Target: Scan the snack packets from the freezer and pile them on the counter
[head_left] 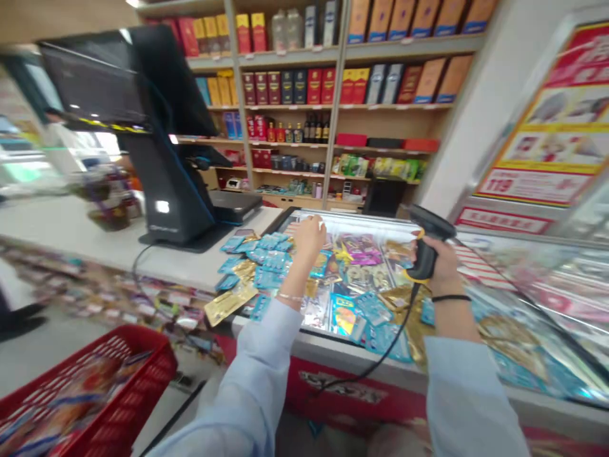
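My right hand (441, 261) is wrapped round the handle of a black and yellow barcode scanner (425, 254), held above the right part of the glass counter (328, 341). My left hand (310, 236) has its fingers curled together over the counter's far side; what it holds, if anything, is too small to make out. Left of that forearm lies a pile of blue packets (271, 260), with a long gold packet (231, 304) at its front edge. Between my arms are more blue packets (387, 336) and a blue and yellow packet (346, 315).
A black checkout terminal (166, 158) stands on the white counter (28, 219) at the left. A red basket (157, 362) with packaged goods is at the lower left. The scanner's cable (380, 362) hangs past the counter front. Shelves (295, 58) of boxes stand behind.
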`<act>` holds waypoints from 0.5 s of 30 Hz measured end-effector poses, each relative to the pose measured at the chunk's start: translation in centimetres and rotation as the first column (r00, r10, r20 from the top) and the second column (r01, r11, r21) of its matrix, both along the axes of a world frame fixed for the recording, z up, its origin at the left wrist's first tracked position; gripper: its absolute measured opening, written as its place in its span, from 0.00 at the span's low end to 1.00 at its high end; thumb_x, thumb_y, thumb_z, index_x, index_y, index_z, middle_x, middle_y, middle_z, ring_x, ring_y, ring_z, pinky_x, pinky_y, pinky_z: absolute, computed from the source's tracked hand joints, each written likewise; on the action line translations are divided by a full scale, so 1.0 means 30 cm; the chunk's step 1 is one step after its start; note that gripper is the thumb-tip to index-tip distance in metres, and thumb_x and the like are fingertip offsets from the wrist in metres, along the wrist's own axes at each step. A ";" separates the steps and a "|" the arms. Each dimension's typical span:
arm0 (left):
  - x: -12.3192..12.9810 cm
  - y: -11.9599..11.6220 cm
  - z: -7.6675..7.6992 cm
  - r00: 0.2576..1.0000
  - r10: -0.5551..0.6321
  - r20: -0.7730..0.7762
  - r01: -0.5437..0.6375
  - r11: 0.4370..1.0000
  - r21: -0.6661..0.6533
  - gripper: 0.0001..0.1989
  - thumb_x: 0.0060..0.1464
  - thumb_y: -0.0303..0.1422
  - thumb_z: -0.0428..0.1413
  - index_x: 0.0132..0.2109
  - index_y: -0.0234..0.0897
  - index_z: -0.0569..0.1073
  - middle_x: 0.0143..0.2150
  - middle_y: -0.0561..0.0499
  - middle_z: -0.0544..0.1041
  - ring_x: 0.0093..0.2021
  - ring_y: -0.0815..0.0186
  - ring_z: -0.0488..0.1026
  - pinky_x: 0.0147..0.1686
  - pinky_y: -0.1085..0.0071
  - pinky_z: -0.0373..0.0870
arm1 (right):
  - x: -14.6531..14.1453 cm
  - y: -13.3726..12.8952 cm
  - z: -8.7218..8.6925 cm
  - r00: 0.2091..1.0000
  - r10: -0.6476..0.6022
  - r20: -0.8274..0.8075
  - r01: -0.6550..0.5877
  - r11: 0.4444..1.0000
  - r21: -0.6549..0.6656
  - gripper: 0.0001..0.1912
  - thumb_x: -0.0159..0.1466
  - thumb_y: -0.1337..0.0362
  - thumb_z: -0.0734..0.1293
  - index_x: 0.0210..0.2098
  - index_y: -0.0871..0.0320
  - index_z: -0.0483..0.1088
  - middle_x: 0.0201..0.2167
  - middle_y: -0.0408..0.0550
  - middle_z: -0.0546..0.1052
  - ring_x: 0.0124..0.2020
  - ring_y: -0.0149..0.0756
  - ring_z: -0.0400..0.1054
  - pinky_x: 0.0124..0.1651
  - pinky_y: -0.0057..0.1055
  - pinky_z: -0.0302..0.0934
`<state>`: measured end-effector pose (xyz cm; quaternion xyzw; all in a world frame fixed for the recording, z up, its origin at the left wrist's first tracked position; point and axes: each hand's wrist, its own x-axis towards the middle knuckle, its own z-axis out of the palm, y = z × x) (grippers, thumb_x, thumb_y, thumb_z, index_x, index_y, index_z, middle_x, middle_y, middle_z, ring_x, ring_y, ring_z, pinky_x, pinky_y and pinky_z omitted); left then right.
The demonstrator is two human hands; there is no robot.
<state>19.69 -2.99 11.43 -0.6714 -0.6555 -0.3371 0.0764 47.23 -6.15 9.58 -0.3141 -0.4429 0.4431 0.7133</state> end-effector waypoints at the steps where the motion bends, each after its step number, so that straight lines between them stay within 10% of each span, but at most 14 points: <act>1: 0.052 -0.004 -0.006 0.999 -0.043 0.001 0.043 0.999 0.001 0.15 0.62 0.33 0.46 0.51 0.38 0.72 0.49 0.45 0.76 0.49 0.60 0.72 0.47 0.68 0.66 | 0.057 -0.011 -0.007 1.000 -0.030 0.006 0.030 0.999 -0.011 0.14 0.49 0.61 0.71 0.33 0.63 0.72 0.19 0.43 0.72 0.13 0.29 0.62 0.14 0.26 0.55; 9: 0.428 0.004 -0.151 0.928 -0.371 -0.014 0.365 0.918 -0.156 0.14 0.62 0.34 0.47 0.51 0.39 0.73 0.50 0.45 0.76 0.50 0.61 0.73 0.49 0.68 0.67 | 0.393 -0.038 -0.143 0.979 -0.197 0.052 0.200 0.978 -0.058 0.12 0.49 0.59 0.71 0.30 0.60 0.71 0.20 0.42 0.73 0.13 0.28 0.63 0.14 0.26 0.56; 15: 0.550 0.035 -0.301 0.855 -0.516 0.041 0.499 0.800 -0.334 0.15 0.60 0.36 0.51 0.51 0.38 0.74 0.51 0.45 0.76 0.53 0.60 0.72 0.52 0.67 0.67 | 0.475 0.021 -0.246 0.989 -0.147 0.020 0.148 0.981 -0.122 0.13 0.49 0.59 0.70 0.32 0.60 0.71 0.20 0.42 0.73 0.13 0.28 0.63 0.13 0.25 0.56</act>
